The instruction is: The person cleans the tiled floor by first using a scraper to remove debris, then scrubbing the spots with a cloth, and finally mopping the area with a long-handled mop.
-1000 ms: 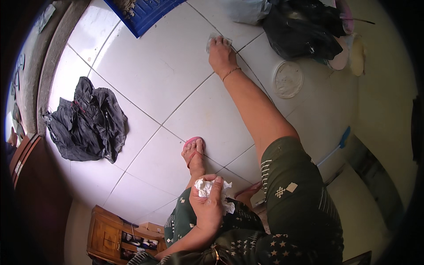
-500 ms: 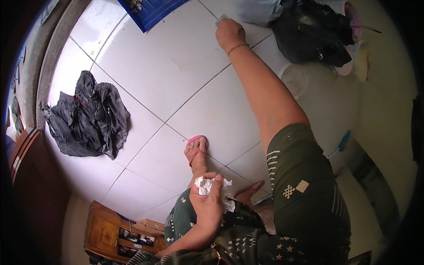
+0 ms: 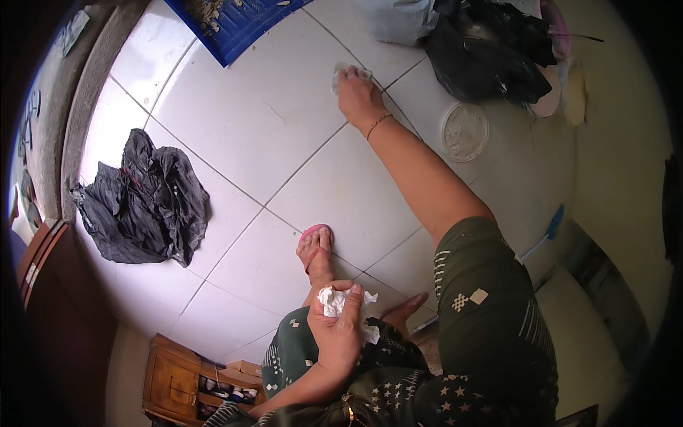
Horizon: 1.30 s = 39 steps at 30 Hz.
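Close to my body, my left hand (image 3: 336, 333) is closed around a crumpled white tissue (image 3: 331, 302), its loose ends sticking out past the thumb. My right arm reaches far forward over the white floor tiles (image 3: 235, 107). At its end my right hand (image 3: 361, 98) grips a thin, greyish-white wiping tissue (image 3: 336, 78) against the floor, near a tile joint. The fingers cover most of that tissue, so its full shape is hidden.
A blue tray (image 3: 235, 28) with debris lies ahead. Left is a crumpled black plastic bag (image 3: 149, 206). At the right are another black bag (image 3: 491, 67), a grey bag (image 3: 398, 20), a round whitish lid (image 3: 464, 132) and a blue brush (image 3: 555, 222). A wooden cabinet (image 3: 171, 381) stands lower left.
My right hand has pulled back slightly toward me and left along the floor with its tissue, showing more of it. The whole view has shifted a little. My left hand keeps its grip.
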Each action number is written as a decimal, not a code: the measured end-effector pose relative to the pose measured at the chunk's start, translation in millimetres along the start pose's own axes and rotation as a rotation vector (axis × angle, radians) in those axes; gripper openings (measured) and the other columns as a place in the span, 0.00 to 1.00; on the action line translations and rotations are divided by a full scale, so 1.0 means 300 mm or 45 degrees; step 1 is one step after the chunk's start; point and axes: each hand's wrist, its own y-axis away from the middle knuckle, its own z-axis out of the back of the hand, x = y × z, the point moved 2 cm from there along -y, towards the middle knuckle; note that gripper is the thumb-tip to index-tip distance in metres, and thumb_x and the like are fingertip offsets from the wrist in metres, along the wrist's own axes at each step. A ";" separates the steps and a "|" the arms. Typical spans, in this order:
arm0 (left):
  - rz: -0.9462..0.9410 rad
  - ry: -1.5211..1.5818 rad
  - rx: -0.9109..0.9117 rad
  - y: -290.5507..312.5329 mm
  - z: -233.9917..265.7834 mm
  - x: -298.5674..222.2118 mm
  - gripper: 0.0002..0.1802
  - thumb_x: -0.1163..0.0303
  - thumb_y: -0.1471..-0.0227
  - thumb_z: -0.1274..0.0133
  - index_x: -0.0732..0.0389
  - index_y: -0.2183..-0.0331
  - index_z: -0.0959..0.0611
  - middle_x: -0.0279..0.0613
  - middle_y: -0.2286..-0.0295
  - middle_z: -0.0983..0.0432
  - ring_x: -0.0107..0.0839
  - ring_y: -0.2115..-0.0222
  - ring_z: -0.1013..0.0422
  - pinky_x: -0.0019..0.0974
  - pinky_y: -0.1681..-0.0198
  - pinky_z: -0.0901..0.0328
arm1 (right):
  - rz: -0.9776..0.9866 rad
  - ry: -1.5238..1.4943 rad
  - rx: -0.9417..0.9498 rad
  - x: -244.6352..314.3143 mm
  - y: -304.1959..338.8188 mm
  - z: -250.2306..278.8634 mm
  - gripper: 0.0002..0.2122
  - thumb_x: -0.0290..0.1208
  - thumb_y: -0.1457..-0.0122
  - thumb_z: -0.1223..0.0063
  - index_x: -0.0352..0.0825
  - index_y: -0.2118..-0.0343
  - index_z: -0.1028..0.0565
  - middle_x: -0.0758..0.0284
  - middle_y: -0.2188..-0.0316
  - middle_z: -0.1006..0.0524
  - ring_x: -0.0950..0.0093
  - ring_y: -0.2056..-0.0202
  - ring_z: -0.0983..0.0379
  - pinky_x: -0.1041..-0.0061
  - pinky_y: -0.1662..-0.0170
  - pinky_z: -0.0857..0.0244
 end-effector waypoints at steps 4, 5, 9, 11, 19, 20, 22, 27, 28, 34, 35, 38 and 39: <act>-0.004 -0.020 -0.004 0.001 0.018 0.030 0.05 0.74 0.53 0.46 0.63 0.72 0.25 0.31 0.80 0.30 0.15 0.81 0.37 0.20 0.78 0.43 | -0.547 -0.218 0.283 -0.162 -0.019 0.072 0.08 0.24 0.50 0.59 0.28 0.68 0.29 0.53 0.64 0.30 0.60 0.60 0.32 0.67 0.57 0.36; -0.010 -0.020 -0.015 0.002 0.019 0.033 0.05 0.74 0.53 0.46 0.63 0.72 0.25 0.31 0.80 0.30 0.15 0.81 0.37 0.20 0.78 0.43 | -0.588 -0.255 0.345 -0.128 0.031 0.062 0.09 0.24 0.50 0.59 0.27 0.67 0.29 0.53 0.64 0.30 0.60 0.59 0.33 0.66 0.56 0.37; -0.039 -0.038 0.023 0.014 0.002 0.039 0.05 0.74 0.53 0.46 0.63 0.71 0.25 0.31 0.79 0.30 0.16 0.80 0.37 0.20 0.78 0.43 | -0.127 -0.095 0.450 0.108 0.501 0.055 0.15 0.22 0.51 0.60 0.25 0.58 0.34 0.48 0.58 0.33 0.55 0.55 0.36 0.64 0.51 0.40; -0.037 -0.066 0.042 0.029 -0.002 0.057 0.06 0.74 0.53 0.46 0.63 0.71 0.25 0.31 0.79 0.30 0.16 0.80 0.37 0.20 0.78 0.43 | -0.093 -0.115 0.385 0.074 0.613 0.063 0.18 0.21 0.51 0.60 0.25 0.55 0.36 0.48 0.55 0.35 0.53 0.53 0.38 0.63 0.49 0.42; -0.020 -0.221 0.064 0.074 -0.030 0.142 0.07 0.72 0.52 0.46 0.63 0.69 0.26 0.31 0.79 0.30 0.15 0.80 0.38 0.20 0.78 0.43 | -0.392 -0.333 0.359 -0.109 0.601 0.107 0.12 0.24 0.49 0.59 0.27 0.62 0.33 0.51 0.62 0.32 0.56 0.61 0.32 0.63 0.56 0.37; -0.028 -0.238 0.100 0.084 -0.046 0.149 0.07 0.72 0.52 0.46 0.63 0.69 0.26 0.31 0.79 0.30 0.15 0.80 0.38 0.20 0.78 0.43 | -0.244 -0.217 0.527 -0.044 0.702 0.087 0.17 0.25 0.49 0.59 0.26 0.55 0.36 0.48 0.56 0.34 0.56 0.54 0.35 0.62 0.49 0.42; -0.054 -0.266 0.143 0.103 -0.070 0.161 0.08 0.71 0.52 0.45 0.63 0.69 0.26 0.31 0.78 0.30 0.16 0.80 0.38 0.21 0.77 0.43 | -0.232 -0.273 0.491 -0.028 0.841 0.098 0.16 0.22 0.48 0.64 0.25 0.55 0.36 0.47 0.53 0.36 0.53 0.50 0.39 0.66 0.47 0.44; -0.045 -0.356 0.122 0.139 -0.097 0.217 0.08 0.70 0.52 0.45 0.63 0.70 0.26 0.31 0.78 0.31 0.16 0.78 0.38 0.21 0.75 0.43 | -0.818 -0.248 0.373 -0.359 0.879 0.173 0.14 0.25 0.48 0.60 0.27 0.57 0.34 0.48 0.54 0.34 0.56 0.52 0.37 0.65 0.51 0.39; -0.033 -0.357 0.105 0.147 -0.101 0.227 0.08 0.70 0.52 0.45 0.63 0.70 0.26 0.31 0.78 0.31 0.16 0.78 0.38 0.22 0.75 0.43 | -0.830 -0.363 0.427 -0.347 0.845 0.213 0.12 0.24 0.48 0.60 0.28 0.60 0.32 0.48 0.56 0.34 0.56 0.53 0.37 0.65 0.52 0.39; -0.125 -0.470 0.208 0.181 -0.138 0.274 0.07 0.71 0.52 0.46 0.63 0.71 0.26 0.30 0.78 0.31 0.16 0.78 0.39 0.21 0.74 0.44 | -0.720 -0.611 0.111 -0.248 0.709 0.185 0.09 0.23 0.49 0.59 0.28 0.68 0.28 0.49 0.60 0.30 0.56 0.55 0.35 0.65 0.54 0.38; -0.125 -0.476 0.210 0.184 -0.141 0.279 0.07 0.71 0.52 0.46 0.63 0.71 0.26 0.30 0.78 0.31 0.16 0.78 0.39 0.21 0.74 0.44 | -0.789 -0.607 0.167 -0.267 0.682 0.177 0.09 0.24 0.49 0.59 0.28 0.70 0.27 0.50 0.62 0.29 0.56 0.56 0.34 0.65 0.55 0.38; -0.120 -0.493 0.214 0.195 -0.150 0.296 0.07 0.72 0.52 0.46 0.63 0.71 0.26 0.30 0.78 0.31 0.16 0.78 0.39 0.21 0.74 0.44 | -0.768 -0.498 0.473 -0.372 0.638 0.124 0.10 0.27 0.50 0.59 0.29 0.73 0.25 0.52 0.66 0.27 0.55 0.60 0.32 0.65 0.56 0.37; -0.117 -0.504 0.212 0.198 -0.150 0.302 0.07 0.71 0.52 0.46 0.64 0.71 0.26 0.30 0.78 0.31 0.16 0.78 0.38 0.21 0.74 0.44 | -0.719 -0.445 0.599 -0.404 0.636 0.100 0.11 0.28 0.50 0.59 0.29 0.74 0.25 0.53 0.68 0.26 0.55 0.61 0.31 0.65 0.56 0.37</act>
